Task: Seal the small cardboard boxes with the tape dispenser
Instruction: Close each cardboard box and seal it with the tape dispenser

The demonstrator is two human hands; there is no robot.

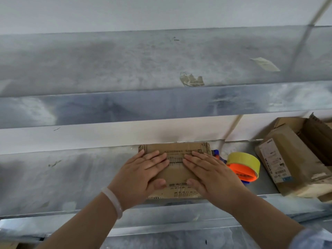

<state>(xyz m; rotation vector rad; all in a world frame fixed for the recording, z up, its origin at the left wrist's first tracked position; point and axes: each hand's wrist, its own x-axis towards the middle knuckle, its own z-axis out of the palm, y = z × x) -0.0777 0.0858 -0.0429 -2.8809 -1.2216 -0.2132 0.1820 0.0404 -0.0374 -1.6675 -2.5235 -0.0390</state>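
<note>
A small brown cardboard box point(177, 172) lies on the metal shelf point(71, 177), its top flaps folded down. My left hand point(142, 175) presses flat on the left flap with straight fingers. My right hand point(212, 174) presses flat on the right flap the same way, fingertips nearly meeting at the centre seam. Just right of the box stands the tape dispenser point(242, 167), an orange body with a yellowish roll of tape and a blue handle, touched by neither hand.
Brown cardboard boxes point(294, 162) with a printed label are piled at the shelf's right end. A second metal shelf point(125, 69) hangs close above, with tape scraps stuck on it. A white wall backs the shelf. Bare shelf surface extends to the left.
</note>
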